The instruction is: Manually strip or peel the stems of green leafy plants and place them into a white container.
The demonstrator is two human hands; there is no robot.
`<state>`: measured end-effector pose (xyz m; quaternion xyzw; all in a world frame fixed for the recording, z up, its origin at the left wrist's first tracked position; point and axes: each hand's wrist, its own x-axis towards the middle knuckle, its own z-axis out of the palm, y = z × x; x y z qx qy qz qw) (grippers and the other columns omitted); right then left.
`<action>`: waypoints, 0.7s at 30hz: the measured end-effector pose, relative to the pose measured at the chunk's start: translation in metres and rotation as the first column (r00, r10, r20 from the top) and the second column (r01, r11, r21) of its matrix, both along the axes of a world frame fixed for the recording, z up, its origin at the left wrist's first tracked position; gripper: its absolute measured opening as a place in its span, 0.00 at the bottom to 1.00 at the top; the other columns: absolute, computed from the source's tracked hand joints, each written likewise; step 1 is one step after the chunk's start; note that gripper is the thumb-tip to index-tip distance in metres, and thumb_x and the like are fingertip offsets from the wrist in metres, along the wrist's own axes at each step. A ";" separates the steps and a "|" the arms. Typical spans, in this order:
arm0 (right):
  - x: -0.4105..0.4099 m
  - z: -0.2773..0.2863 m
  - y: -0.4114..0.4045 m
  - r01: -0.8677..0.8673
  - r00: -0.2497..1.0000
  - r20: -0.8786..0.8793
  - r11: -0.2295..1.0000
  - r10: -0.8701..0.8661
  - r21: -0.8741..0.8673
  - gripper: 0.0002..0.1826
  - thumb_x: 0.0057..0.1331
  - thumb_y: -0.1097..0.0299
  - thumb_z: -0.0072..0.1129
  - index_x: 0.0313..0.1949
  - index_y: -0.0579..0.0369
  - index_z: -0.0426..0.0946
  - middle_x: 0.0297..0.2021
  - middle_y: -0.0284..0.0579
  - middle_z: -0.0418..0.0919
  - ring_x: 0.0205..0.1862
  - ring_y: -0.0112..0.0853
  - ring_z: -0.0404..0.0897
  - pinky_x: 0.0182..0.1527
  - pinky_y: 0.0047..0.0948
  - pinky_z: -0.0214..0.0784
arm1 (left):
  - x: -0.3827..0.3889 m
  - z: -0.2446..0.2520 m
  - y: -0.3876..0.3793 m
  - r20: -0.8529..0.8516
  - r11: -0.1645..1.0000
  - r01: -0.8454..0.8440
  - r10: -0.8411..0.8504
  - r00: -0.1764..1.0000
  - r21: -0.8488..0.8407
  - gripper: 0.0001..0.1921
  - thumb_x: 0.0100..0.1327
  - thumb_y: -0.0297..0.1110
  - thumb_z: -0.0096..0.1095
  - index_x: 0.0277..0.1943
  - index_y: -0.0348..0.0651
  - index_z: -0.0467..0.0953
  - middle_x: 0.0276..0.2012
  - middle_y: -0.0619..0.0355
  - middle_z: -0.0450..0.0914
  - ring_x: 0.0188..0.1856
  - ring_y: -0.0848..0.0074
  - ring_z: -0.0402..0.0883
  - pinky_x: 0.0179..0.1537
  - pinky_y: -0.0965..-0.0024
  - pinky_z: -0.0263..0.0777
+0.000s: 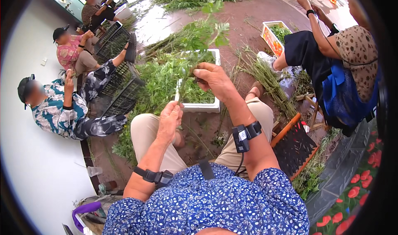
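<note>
My left hand is closed on the lower end of a green leafy stalk, which stands up and leans away to the right at its leafy top. Higher up, beside the same stalk, my right hand has its thumb and fingers bent at the leaves; whether they grip the stalk or a leaf is hard to tell. Beyond both hands sits a white foam box holding green leaves. A large heap of leafy stalks lies against the box's left side and partly over it.
Bare stalks lie in a bundle at right. Black plastic crates stand at left near three seated people. Another seated person is at right, by a printed box of leaves. A low wooden-framed seat stands beside my right leg.
</note>
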<state>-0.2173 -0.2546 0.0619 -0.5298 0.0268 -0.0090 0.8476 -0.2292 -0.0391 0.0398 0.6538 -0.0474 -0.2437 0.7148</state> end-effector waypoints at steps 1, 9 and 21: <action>0.002 -0.002 0.000 -0.021 1.000 -0.004 0.999 0.021 -0.048 0.10 0.63 0.67 0.52 0.39 0.59 0.76 0.22 0.29 0.68 0.19 0.17 0.65 0.21 0.17 0.57 | 0.000 -0.002 0.000 0.000 1.000 0.013 -0.013 1.000 0.003 0.06 0.68 0.34 0.47 0.40 0.43 0.69 0.22 0.69 0.64 0.18 0.91 0.56 0.18 0.86 0.52; 0.005 -0.010 -0.013 0.148 0.985 0.100 0.984 -0.138 -0.103 0.07 0.62 0.71 0.53 0.35 0.61 0.76 0.21 0.29 0.70 0.21 0.16 0.66 0.24 0.16 0.58 | 0.013 -0.018 0.006 -0.004 0.999 -0.047 0.047 0.999 -0.026 0.05 0.67 0.33 0.49 0.40 0.43 0.69 0.23 0.68 0.65 0.19 0.90 0.57 0.19 0.86 0.52; 0.014 -0.011 0.018 0.435 0.899 0.269 0.630 -0.346 -0.643 0.16 0.57 0.74 0.56 0.46 0.61 0.74 0.30 0.50 0.78 0.30 0.31 0.77 0.34 0.29 0.68 | 0.012 -0.038 0.012 0.201 0.988 -0.058 0.028 0.979 0.142 0.08 0.65 0.31 0.52 0.45 0.38 0.71 0.24 0.68 0.67 0.25 0.88 0.63 0.25 0.84 0.59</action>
